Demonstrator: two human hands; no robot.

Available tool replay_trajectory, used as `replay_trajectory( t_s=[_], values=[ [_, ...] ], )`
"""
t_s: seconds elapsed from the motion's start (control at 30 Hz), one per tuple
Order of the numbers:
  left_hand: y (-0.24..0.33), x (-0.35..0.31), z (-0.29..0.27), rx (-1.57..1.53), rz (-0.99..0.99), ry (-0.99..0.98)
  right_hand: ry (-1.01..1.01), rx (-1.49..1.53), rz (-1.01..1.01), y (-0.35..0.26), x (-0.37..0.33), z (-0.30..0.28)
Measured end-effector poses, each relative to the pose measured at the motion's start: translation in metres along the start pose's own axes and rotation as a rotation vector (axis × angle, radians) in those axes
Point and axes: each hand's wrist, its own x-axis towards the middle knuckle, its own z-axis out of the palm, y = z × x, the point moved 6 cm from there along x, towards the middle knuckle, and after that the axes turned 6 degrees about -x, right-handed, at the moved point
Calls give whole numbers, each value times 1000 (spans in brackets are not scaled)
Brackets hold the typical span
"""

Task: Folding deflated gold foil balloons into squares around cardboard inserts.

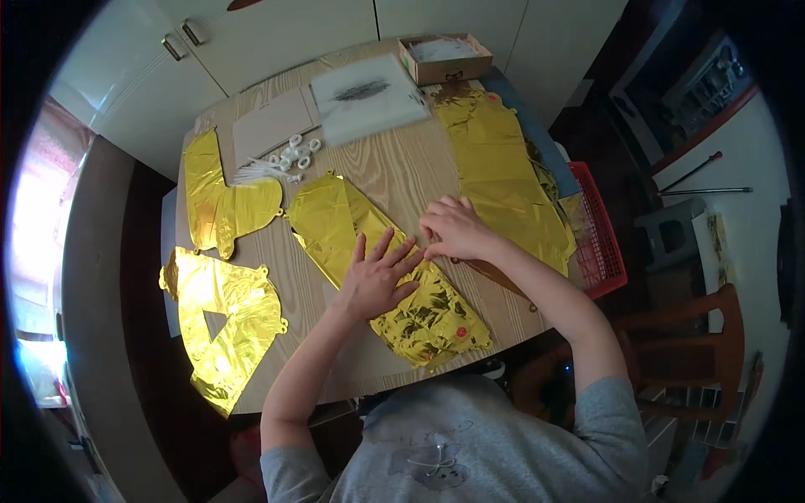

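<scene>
In the middle of the worktop (pixel 394 163), a gold foil balloon (pixel 429 306) is apparently being flattened under the left hand (pixel 374 281), fingers spread wide, its edge met by the right hand (pixel 453 232), fingers narrowed, grip unclear; gentle pressure seems needed next.

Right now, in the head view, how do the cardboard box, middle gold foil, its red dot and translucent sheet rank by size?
1. Middle gold foil
2. Translucent sheet
3. Cardboard box
4. Red dot
</scene>
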Motion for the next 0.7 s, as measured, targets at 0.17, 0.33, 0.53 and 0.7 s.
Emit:
replay_trajectory(
  t_s=[0.17,0.33,0.53,0.7],
  values=[
    [2,-1,-3,-5,1,9,-82,-69,33,-3,6,-1],
    [1,0,-2,-11,2,15,-179,-162,72,-10,10,-4],
    [1,-1,-3,-38,-8,-1,-169,-285,58,-20,7,-3],
    [1,0,-4,-32,-7,-4,-137,-328,28,-20,6,2]
  ],
)
